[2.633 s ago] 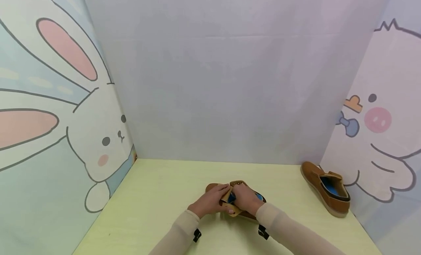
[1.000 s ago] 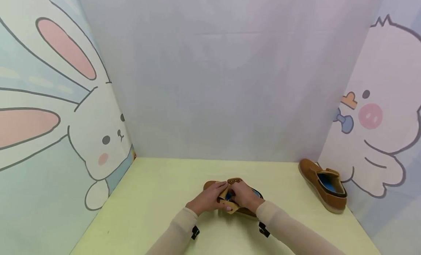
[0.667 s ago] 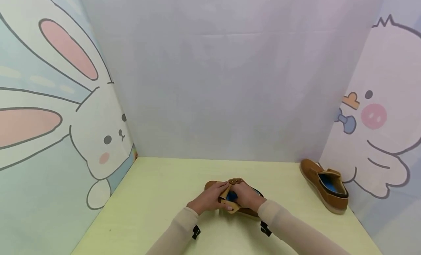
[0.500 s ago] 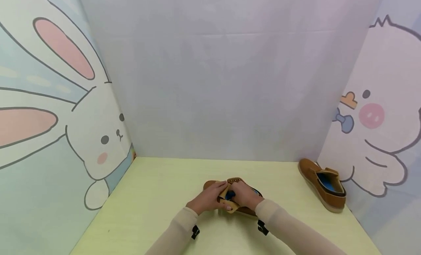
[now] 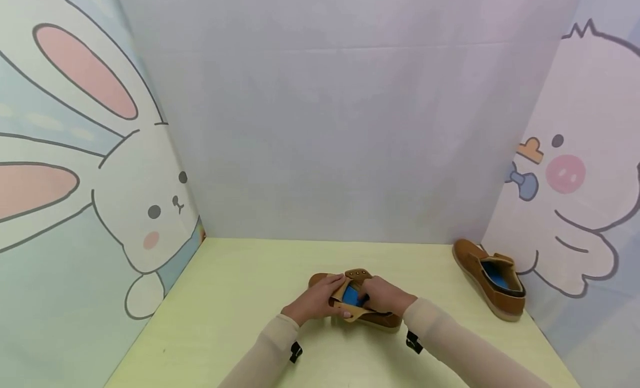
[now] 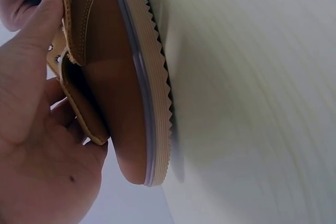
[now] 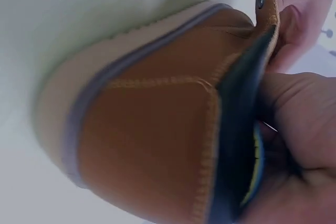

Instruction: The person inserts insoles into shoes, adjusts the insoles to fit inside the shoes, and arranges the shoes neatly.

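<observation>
A brown leather shoe (image 5: 382,320) lies on the table, toe to the left. My left hand (image 5: 315,303) grips it at the front, thumb on the near eyelet flap and fingers on the folded-forward tongue (image 6: 79,106). Inside the opening shows a blue insole (image 5: 351,297). My right hand (image 5: 384,295) reaches in at the heel side with curled fingers, which appear to pinch the insole. In the right wrist view the insole's yellow-edged rim (image 7: 257,163) stands beside the dark collar lining; the fingertips are partly hidden.
A matching brown shoe (image 5: 505,304) stands on the table (image 5: 250,277) at the right, against the side wall. A plain grey wall (image 5: 325,154) closes the back. Cartoon-printed walls stand at both sides.
My right hand has moved right, toward the heel, uncovering more blue insole in the middle of the opening. The left hand keeps its hold; the other shoe stays put.
</observation>
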